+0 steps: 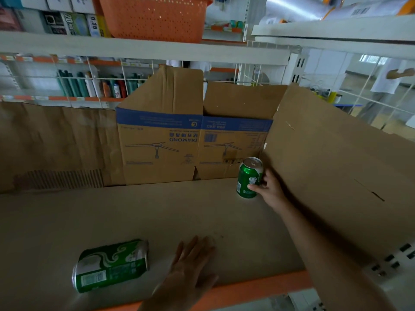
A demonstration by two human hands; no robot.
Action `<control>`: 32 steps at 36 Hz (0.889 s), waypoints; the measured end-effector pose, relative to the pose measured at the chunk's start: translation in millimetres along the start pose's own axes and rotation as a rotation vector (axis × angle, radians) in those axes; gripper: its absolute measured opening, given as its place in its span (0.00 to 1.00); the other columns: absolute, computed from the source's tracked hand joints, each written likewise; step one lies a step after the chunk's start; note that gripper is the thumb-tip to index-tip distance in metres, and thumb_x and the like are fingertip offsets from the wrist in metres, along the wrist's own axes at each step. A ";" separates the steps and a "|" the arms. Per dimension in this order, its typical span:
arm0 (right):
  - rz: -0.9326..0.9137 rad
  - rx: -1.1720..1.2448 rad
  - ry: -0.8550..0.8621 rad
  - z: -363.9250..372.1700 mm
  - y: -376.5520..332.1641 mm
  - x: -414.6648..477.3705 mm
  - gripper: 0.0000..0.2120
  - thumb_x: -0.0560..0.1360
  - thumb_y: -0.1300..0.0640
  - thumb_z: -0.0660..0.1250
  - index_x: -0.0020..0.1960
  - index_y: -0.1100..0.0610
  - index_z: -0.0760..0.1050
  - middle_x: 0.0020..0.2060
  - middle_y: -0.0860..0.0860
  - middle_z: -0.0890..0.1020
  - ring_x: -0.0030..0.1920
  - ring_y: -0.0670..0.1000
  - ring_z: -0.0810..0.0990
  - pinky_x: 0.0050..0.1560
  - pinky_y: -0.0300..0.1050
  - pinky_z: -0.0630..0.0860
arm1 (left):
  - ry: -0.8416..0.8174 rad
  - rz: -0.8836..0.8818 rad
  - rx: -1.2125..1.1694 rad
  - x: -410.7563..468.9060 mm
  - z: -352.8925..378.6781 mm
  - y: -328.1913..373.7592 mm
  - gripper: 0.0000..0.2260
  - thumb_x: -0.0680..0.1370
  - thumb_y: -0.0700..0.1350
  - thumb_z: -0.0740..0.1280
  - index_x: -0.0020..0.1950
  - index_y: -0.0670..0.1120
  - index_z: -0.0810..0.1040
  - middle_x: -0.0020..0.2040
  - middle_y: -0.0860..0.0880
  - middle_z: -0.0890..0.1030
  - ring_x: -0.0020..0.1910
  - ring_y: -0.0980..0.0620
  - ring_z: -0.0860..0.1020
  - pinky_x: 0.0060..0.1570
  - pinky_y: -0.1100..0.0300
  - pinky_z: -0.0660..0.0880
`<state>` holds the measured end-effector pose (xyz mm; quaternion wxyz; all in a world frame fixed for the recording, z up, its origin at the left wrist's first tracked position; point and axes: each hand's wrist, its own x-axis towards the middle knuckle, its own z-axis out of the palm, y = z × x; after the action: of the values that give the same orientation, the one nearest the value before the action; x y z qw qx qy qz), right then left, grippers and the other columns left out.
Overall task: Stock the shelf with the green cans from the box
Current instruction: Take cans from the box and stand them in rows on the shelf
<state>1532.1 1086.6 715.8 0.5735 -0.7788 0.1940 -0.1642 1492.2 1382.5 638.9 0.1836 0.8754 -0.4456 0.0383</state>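
A green can [248, 177] stands upright at the back right of the beige shelf [134, 216], close to the cardboard lining. My right hand [268, 187] grips this can from its right side, fingers and thumb curled round it. A second green can [111, 264] lies on its side near the shelf's front left. My left hand [190, 263] rests flat on the shelf beside the lying can, fingers straight, holding nothing. The box the cans come from is not in view.
Flattened cardboard [161, 144] printed DIAMOND lines the shelf's back, and another sheet [332, 167] leans on the right. An orange basket [155, 16] sits on the shelf above. The front edge has an orange strip [247, 292]. Bottles stand behind the wire grid.
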 end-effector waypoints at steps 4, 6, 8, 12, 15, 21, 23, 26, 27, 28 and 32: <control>-0.021 0.012 0.034 0.6 0.3 7.5 0.29 0.69 0.76 0.67 0.67 0.67 0.62 0.63 0.64 0.73 0.58 0.55 0.73 0.47 0.36 0.75 | 0.025 0.001 -0.011 1.5 -0.9 0.5 0.24 0.79 0.63 0.44 0.65 0.53 0.68 0.62 0.52 0.77 0.63 0.53 0.69 0.64 0.63 0.56; -0.023 0.011 0.034 0.5 0.5 10.9 0.30 0.70 0.76 0.67 0.69 0.66 0.62 0.64 0.63 0.73 0.61 0.56 0.73 0.54 0.44 0.71 | 0.035 0.011 -0.003 2.4 0.6 -0.5 0.24 0.79 0.63 0.44 0.65 0.52 0.68 0.64 0.53 0.76 0.63 0.52 0.69 0.65 0.63 0.55; -0.022 0.005 0.029 0.2 2.0 14.8 0.30 0.70 0.75 0.66 0.70 0.65 0.62 0.65 0.61 0.72 0.65 0.58 0.71 0.57 0.44 0.68 | 0.045 0.014 0.015 3.1 3.9 -2.7 0.24 0.79 0.63 0.44 0.65 0.53 0.68 0.65 0.54 0.72 0.65 0.52 0.68 0.66 0.63 0.54; -0.022 -0.015 0.029 2.0 2.9 21.4 0.31 0.71 0.74 0.66 0.71 0.63 0.61 0.67 0.60 0.71 0.67 0.58 0.70 0.61 0.45 0.67 | 0.034 -0.005 0.017 4.2 6.1 -4.3 0.24 0.79 0.64 0.43 0.64 0.53 0.68 0.65 0.54 0.72 0.67 0.51 0.66 0.67 0.63 0.53; -0.023 -0.032 0.053 4.9 4.7 26.6 0.31 0.71 0.73 0.67 0.71 0.64 0.61 0.66 0.60 0.71 0.67 0.58 0.70 0.63 0.47 0.67 | 0.012 -0.020 -0.001 4.0 4.1 -2.7 0.24 0.79 0.64 0.43 0.64 0.53 0.69 0.62 0.53 0.78 0.62 0.53 0.69 0.66 0.62 0.54; -0.018 -0.079 0.105 11.3 9.5 36.7 0.32 0.72 0.71 0.67 0.72 0.62 0.60 0.67 0.60 0.70 0.67 0.59 0.69 0.69 0.58 0.65 | 0.012 -0.024 -0.025 4.5 1.8 -0.6 0.24 0.78 0.64 0.44 0.63 0.54 0.69 0.61 0.53 0.79 0.62 0.54 0.69 0.66 0.63 0.54; -0.009 -0.083 0.106 11.9 9.4 38.6 0.32 0.72 0.70 0.67 0.73 0.62 0.59 0.68 0.60 0.70 0.68 0.59 0.68 0.69 0.58 0.65 | 0.018 -0.015 -0.018 4.0 2.5 -1.5 0.24 0.78 0.64 0.44 0.63 0.54 0.70 0.60 0.53 0.79 0.62 0.54 0.69 0.67 0.63 0.54; -0.003 -0.092 0.089 11.7 7.8 38.2 0.32 0.73 0.70 0.66 0.73 0.61 0.58 0.69 0.59 0.69 0.69 0.58 0.68 0.70 0.57 0.64 | 0.041 0.002 -0.013 3.8 3.6 -2.5 0.24 0.78 0.63 0.44 0.63 0.54 0.70 0.60 0.53 0.79 0.62 0.53 0.69 0.67 0.62 0.54; -0.003 -0.095 0.085 11.8 7.2 38.2 0.32 0.73 0.70 0.66 0.73 0.61 0.58 0.69 0.59 0.69 0.69 0.58 0.67 0.70 0.57 0.64 | 0.045 0.006 -0.017 4.0 3.1 -2.1 0.23 0.79 0.63 0.44 0.63 0.54 0.70 0.60 0.53 0.80 0.62 0.53 0.69 0.67 0.62 0.54; -0.002 -0.100 0.082 11.9 6.8 38.5 0.32 0.73 0.70 0.66 0.74 0.61 0.57 0.69 0.59 0.68 0.69 0.58 0.67 0.70 0.57 0.63 | 0.055 0.010 -0.021 4.2 2.7 -1.6 0.23 0.79 0.63 0.44 0.62 0.54 0.70 0.59 0.52 0.80 0.62 0.54 0.69 0.66 0.62 0.54; 0.012 -0.108 0.079 11.3 6.9 39.0 0.32 0.74 0.69 0.66 0.74 0.61 0.57 0.70 0.59 0.68 0.69 0.58 0.67 0.70 0.57 0.63 | 0.102 0.027 -0.031 4.8 2.8 -1.1 0.22 0.78 0.63 0.46 0.61 0.54 0.70 0.60 0.53 0.78 0.61 0.54 0.70 0.66 0.64 0.55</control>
<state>1570.7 1075.0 707.2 0.5237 -0.8003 0.2294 -0.1806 1495.6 1378.5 637.1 0.2191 0.8633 -0.4479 0.0782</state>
